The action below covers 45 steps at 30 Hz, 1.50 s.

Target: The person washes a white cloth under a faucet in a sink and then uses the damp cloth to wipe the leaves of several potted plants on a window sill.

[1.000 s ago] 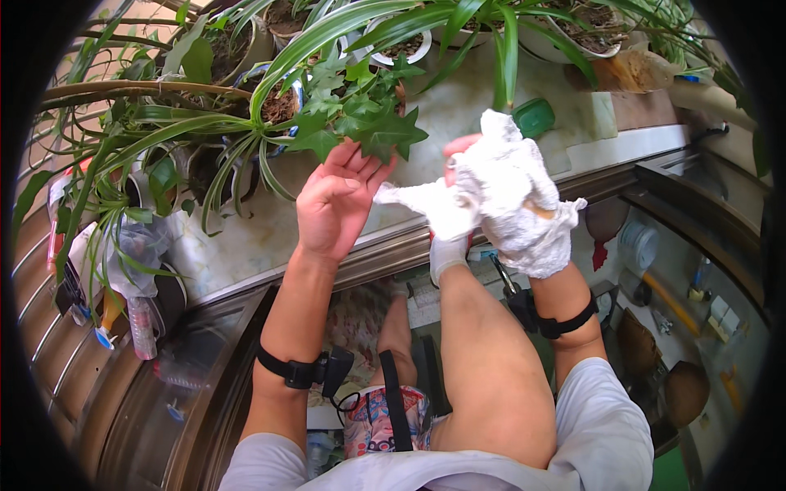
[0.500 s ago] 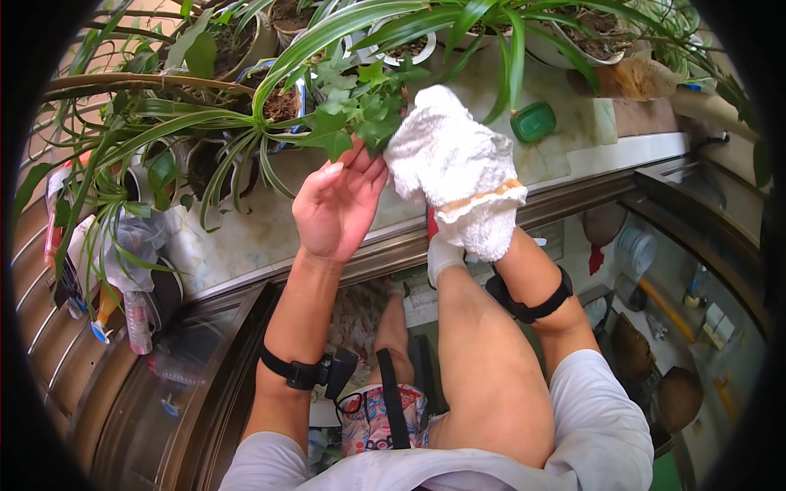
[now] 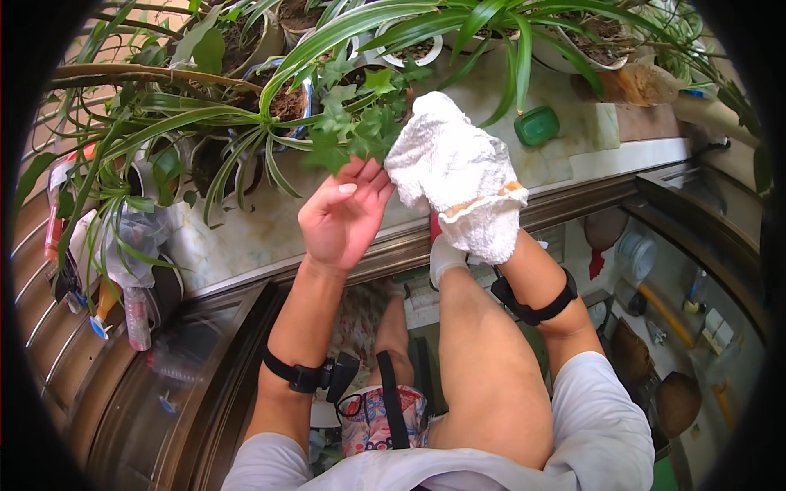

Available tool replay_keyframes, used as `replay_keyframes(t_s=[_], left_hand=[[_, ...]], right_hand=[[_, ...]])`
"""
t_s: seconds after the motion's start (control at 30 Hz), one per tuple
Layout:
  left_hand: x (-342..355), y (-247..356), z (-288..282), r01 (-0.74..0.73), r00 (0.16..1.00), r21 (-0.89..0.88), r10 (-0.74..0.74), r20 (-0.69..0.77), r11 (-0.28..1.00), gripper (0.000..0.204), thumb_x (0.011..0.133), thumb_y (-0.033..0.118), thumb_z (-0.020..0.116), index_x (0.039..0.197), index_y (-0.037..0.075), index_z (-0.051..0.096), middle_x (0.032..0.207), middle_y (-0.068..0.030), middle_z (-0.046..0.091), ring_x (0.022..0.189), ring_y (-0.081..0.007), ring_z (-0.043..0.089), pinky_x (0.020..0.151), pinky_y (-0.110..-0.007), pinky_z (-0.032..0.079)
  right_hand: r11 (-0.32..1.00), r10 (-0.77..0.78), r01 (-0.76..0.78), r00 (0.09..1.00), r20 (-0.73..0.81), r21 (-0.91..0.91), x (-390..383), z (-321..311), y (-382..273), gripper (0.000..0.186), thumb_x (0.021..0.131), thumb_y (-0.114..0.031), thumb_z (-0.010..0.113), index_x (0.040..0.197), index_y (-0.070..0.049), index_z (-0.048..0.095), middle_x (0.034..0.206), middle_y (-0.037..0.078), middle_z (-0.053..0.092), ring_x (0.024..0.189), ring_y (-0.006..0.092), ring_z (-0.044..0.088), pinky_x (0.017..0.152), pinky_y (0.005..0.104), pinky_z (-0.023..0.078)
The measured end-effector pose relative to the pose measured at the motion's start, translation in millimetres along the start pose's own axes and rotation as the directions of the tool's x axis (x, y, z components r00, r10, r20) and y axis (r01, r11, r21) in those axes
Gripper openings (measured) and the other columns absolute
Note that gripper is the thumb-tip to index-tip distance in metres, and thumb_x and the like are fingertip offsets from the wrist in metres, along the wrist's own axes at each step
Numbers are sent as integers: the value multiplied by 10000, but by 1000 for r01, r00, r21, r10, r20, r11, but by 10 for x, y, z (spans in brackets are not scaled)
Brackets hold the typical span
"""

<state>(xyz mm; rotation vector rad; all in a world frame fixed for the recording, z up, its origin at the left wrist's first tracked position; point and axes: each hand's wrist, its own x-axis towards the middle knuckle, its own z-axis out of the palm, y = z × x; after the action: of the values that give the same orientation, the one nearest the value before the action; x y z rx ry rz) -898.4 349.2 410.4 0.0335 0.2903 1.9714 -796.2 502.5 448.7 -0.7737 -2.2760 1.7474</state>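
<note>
My left hand (image 3: 352, 217) is open, palm up and fingers slightly curled, its tips at the hanging ivy leaves (image 3: 352, 127). Beside it, on the right, a bunched white cloth (image 3: 450, 164) with a light brown band near its lower fold covers my right hand (image 3: 483, 213); those fingers are hidden. The cloth lies close to my left fingertips; I cannot tell if they touch. Just right of the cloth a small green plastic object (image 3: 536, 124) sits on the pale marbled ledge (image 3: 229, 245).
Potted spider plants (image 3: 213, 155) and other pots (image 3: 585, 45) line the ledge's back. Bottles (image 3: 137, 315) and a plastic bag (image 3: 123, 245) stand at the left by curved bars. Below the ledge run a metal sliding track (image 3: 557, 200) and glass panes. My leg (image 3: 483, 368) reaches up to the ledge.
The white cloth has moved left and up, toward my left hand, and now hides the right fingertips that showed one second ago. My left hand has shifted slightly.
</note>
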Motion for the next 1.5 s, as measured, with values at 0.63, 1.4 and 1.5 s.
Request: replay_keyframes(t_s=[0.63, 1.4, 1.5], left_hand=[[23, -32, 120, -27, 988, 73, 37, -148, 997, 472, 741, 129, 500, 1197, 31, 568, 1294, -150, 505, 1215, -294, 425, 1101, -411, 244], [67, 32, 56, -55, 991, 71, 64, -121, 996, 476, 721, 144, 518, 1169, -5, 579, 1272, -159, 521, 1218, -310, 418, 1117, -414, 215], [42, 30, 37, -54, 994, 19, 56, -92, 998, 505, 719, 140, 517, 1202, 0, 562, 1252, -158, 534, 1226, -302, 418, 1123, -416, 203]], right_hand=[[1000, -7, 7, 1000, 23, 5, 109, -76, 52, 418, 890, -311, 547, 1226, -62, 536, 1232, 101, 560, 1151, 249, 497, 992, 348, 378], [992, 51, -58, 997, 64, 115, 98, -121, 92, 352, 894, -270, 565, 1166, -49, 541, 1052, 86, 627, 976, 201, 577, 854, 306, 449], [991, -58, 66, 995, 76, -114, 149, -103, 117, 355, 892, -248, 569, 1181, -46, 521, 1065, 91, 618, 984, 198, 576, 859, 306, 455]])
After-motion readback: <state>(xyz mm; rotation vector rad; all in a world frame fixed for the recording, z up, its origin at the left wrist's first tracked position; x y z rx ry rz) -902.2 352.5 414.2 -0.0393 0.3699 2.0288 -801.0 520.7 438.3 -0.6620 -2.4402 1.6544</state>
